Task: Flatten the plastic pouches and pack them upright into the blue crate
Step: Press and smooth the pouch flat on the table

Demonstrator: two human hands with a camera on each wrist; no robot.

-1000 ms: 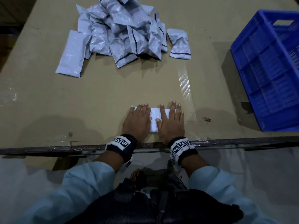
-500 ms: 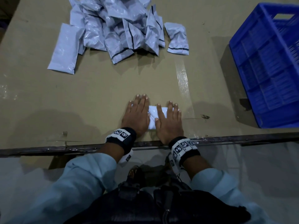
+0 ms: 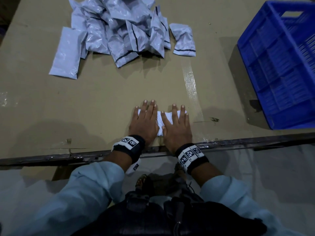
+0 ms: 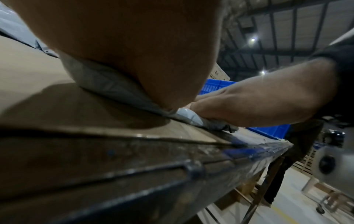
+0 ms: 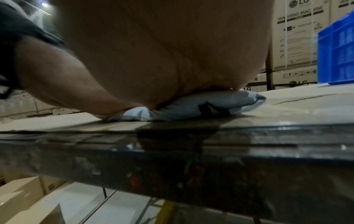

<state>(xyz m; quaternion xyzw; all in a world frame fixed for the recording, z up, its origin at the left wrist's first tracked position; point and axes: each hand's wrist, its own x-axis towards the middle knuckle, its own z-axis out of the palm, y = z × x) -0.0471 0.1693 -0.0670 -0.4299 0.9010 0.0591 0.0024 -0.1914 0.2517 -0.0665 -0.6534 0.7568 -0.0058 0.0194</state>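
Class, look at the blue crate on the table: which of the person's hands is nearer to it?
Right. The right hand presses the pouch on the side toward the blue crate; the left hand presses farther away.

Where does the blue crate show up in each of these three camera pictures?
Head: blue crate at the right edge, on the table, right of both hands.
Left wrist: a blue strip mid-frame, behind the right hand.
Right wrist: at the upper right edge, on the table.
Shared landmark: the pressed pouch, left of the crate in every view.
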